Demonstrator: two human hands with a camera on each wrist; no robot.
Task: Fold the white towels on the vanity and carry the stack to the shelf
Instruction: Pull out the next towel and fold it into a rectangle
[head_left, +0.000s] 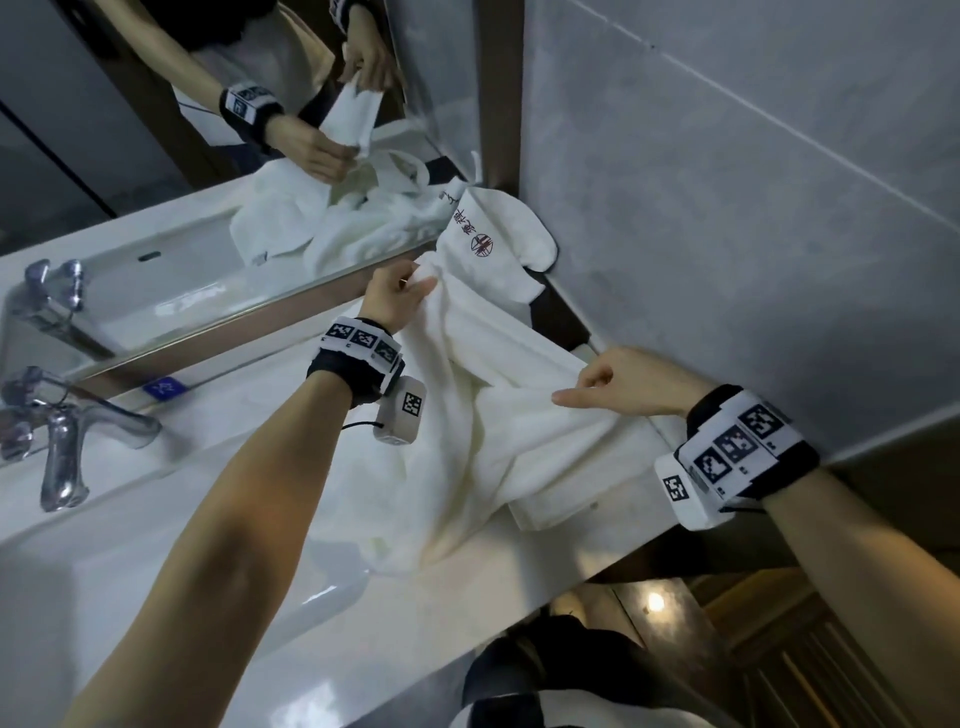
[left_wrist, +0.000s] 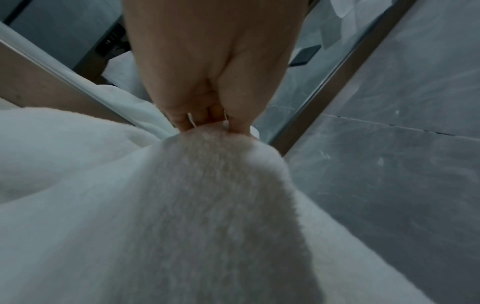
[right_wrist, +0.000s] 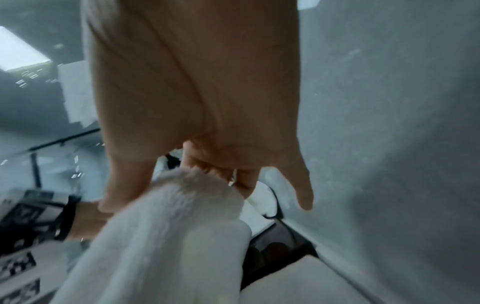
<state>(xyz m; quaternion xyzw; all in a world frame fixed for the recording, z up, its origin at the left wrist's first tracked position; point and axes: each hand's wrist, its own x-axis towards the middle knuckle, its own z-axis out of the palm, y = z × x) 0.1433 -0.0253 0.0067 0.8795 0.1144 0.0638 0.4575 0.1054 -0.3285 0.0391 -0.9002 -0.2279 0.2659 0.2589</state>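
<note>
Grey wall tiles (head_left: 753, 208) and a mirror (head_left: 156, 156) are framing a white vanity counter (head_left: 467, 597), with a chrome faucet (head_left: 62, 441) standing at the basin. Both hands are lifting one white towel (head_left: 493, 431) above the counter: the left hand (head_left: 397, 296) is pinching its far corner, the right hand (head_left: 628, 384) is clamping its near edge between thumb and curled fingers. Behind the towel, a printed white bag (head_left: 493, 244) is lying in the corner.

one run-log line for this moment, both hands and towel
step: fold | left hand: pinches towel corner | right hand: pinches other corner | towel: lifted, hangs onto vanity
</note>
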